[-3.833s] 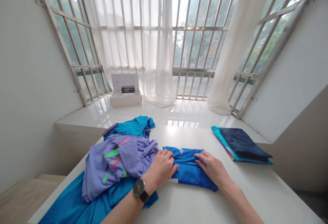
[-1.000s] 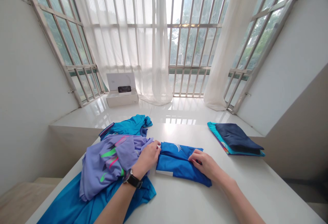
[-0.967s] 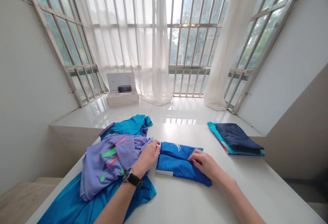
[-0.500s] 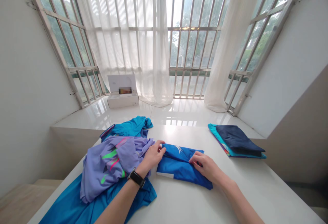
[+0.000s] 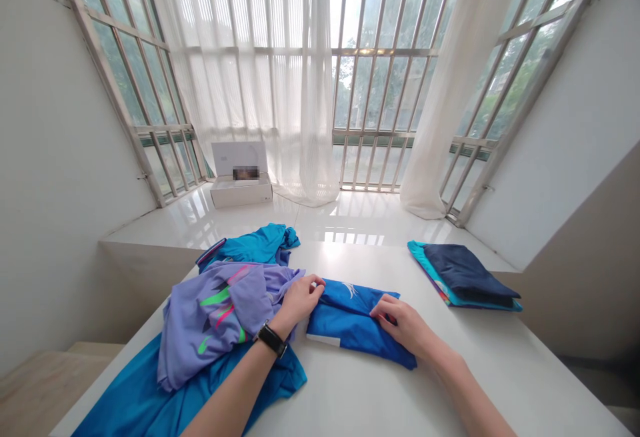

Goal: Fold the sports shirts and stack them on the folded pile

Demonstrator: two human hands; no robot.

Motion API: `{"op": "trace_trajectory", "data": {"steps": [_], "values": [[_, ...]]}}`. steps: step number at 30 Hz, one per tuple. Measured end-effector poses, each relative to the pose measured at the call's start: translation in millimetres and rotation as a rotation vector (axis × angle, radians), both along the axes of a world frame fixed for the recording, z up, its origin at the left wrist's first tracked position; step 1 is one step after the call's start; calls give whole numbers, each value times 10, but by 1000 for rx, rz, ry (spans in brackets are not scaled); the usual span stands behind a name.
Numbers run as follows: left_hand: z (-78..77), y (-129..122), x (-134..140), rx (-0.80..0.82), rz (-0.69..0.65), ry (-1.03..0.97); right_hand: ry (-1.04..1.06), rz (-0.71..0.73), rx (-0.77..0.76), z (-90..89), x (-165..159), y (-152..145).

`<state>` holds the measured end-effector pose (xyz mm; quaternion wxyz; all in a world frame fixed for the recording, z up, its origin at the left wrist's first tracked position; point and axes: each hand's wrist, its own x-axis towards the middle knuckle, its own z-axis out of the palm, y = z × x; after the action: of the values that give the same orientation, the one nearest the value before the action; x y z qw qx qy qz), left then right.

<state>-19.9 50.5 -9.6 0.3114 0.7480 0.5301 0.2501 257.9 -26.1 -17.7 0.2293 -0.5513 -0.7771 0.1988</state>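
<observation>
A blue garment (image 5: 345, 330), folded into a long bundle with a white print and a white patch, lies on the white table in front of me. My left hand (image 5: 301, 300), with a black watch on its wrist, is closed at the bundle's upper left corner, fingertips bent onto the cloth. On the right part of the bundle, my right hand (image 5: 400, 322) pinches the fabric near its middle crease. The tips of both hands are partly hidden. Beside my left hand is a crumpled lilac shirt (image 5: 190, 327) with green and pink marks.
Under the lilac shirt spreads a teal-blue garment (image 5: 130, 393); another teal garment (image 5: 255, 245) is heaped behind it. A folded stack with a navy piece (image 5: 465, 270) on top sits at the table's right. An open white box (image 5: 241, 193) stands on the window ledge (image 5: 320, 223).
The view has shifted very slightly. Both hands stay at the same places on the blue garment, with the left fingers a little more drawn together.
</observation>
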Motion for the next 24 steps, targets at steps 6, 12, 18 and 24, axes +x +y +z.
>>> {"op": "trace_trajectory", "data": {"steps": [6, 12, 18, 24], "values": [[29, 7, -31, -11, -30, -93, 5, -21, -10, -16, 0, 6], [18, -23, -78, 60, -53, -6, 0, -31, -3, -8, -15, -2], [57, -97, -115, 122, -87, 175, 11, -29, 0, 5, -25, -10], [97, -132, -88, 369, -205, 285, 15, -24, -9, 11, -25, -14]]}}
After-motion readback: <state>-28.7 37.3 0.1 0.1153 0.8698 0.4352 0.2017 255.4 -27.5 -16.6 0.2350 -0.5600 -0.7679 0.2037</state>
